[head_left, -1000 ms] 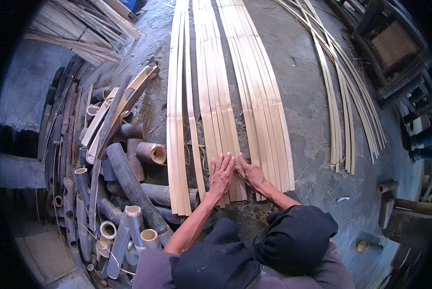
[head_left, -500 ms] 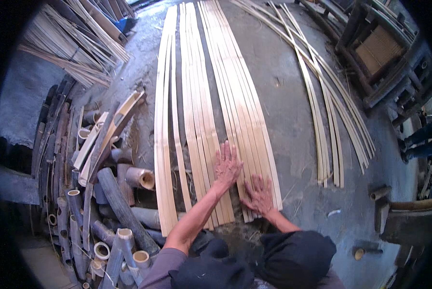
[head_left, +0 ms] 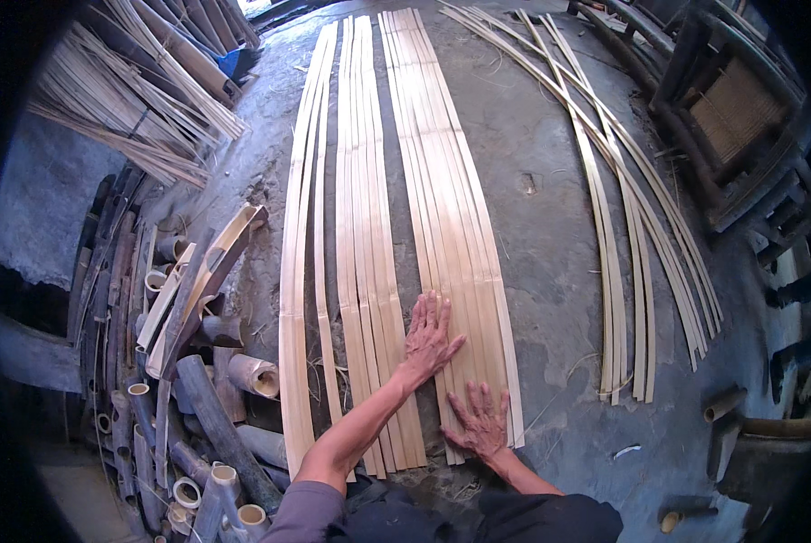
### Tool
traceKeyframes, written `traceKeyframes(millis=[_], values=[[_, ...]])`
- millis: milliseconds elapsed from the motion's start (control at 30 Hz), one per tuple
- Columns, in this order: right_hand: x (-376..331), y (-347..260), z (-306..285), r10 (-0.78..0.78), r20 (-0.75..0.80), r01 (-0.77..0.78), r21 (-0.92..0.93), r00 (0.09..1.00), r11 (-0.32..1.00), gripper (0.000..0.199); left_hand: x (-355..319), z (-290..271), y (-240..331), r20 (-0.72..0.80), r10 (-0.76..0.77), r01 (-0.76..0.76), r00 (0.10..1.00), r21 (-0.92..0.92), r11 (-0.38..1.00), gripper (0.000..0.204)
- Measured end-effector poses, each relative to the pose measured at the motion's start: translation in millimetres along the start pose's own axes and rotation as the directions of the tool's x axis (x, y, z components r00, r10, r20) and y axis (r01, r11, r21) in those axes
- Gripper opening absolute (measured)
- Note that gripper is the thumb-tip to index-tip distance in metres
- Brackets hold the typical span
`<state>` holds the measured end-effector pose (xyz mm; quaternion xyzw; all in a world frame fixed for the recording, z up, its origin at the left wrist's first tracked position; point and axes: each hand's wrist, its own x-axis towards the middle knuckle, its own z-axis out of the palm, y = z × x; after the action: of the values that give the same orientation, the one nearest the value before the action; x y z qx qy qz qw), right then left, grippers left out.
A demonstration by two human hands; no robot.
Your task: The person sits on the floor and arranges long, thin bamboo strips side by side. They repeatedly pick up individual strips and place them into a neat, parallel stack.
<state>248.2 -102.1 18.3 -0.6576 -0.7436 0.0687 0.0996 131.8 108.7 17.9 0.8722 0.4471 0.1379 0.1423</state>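
Long pale bamboo strips lie side by side on the floor, running away from me in three groups. My left hand point(head_left: 430, 337) rests flat, fingers stretched, on the left edge of the right-hand group of bamboo strips point(head_left: 467, 271). Closer to me, my right hand point(head_left: 481, 423) is spread palm down on the near part of that same group. Neither hand grips anything. Left of my hands is the middle group of bamboo strips point(head_left: 362, 226), with a narrow gap between the two. The left group of bamboo strips point(head_left: 294, 362) lies beyond another gap, one thin strip standing apart from it.
Cut bamboo tubes point(head_left: 253, 376) are heaped at the left. Behind them leans a bundle of thin bamboo slats point(head_left: 134, 100). More narrow strips point(head_left: 614, 308) lie crossed on the concrete floor point(head_left: 541, 217) at the right. A dark-framed chair point(head_left: 736, 109) stands at the far right.
The view has shifted, so the strips and both hands appear lower. Both hands stay flat on the right-hand group, fingers spread. I see no clear shift among the strips.
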Motion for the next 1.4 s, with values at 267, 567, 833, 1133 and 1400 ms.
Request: traceKeyframes(millis=[267,567,833,1133,1400], values=[[11,14,-17,0.045,0.041,-0.043,-0.050,0.998,0.998,0.073,25,3,12,-0.011,0.051,-0.050,0.999,0.015,0.999,0.082],[-7,17,-22,0.047,0.077,-0.043,-0.059,0.996,0.997,0.070,13,-1,32,0.054,-0.010,0.010,0.998,0.005,1.000,0.081],[0,-1,-52,0.044,0.026,-0.045,0.019,0.999,0.999,0.065,-91,-50,9,-0.239,-0.312,0.233,0.919,-0.310,0.922,0.073],[13,-84,-42,-0.245,-0.109,0.268,0.413,0.963,0.870,0.048,-184,-77,-59,-0.173,-0.649,0.638,0.741,-0.119,0.761,0.073],[-1,-90,-29,-0.253,0.078,0.135,0.678,0.964,0.723,0.047,-146,-136,-28,-0.326,-0.774,0.350,0.543,-0.749,0.562,0.037]])
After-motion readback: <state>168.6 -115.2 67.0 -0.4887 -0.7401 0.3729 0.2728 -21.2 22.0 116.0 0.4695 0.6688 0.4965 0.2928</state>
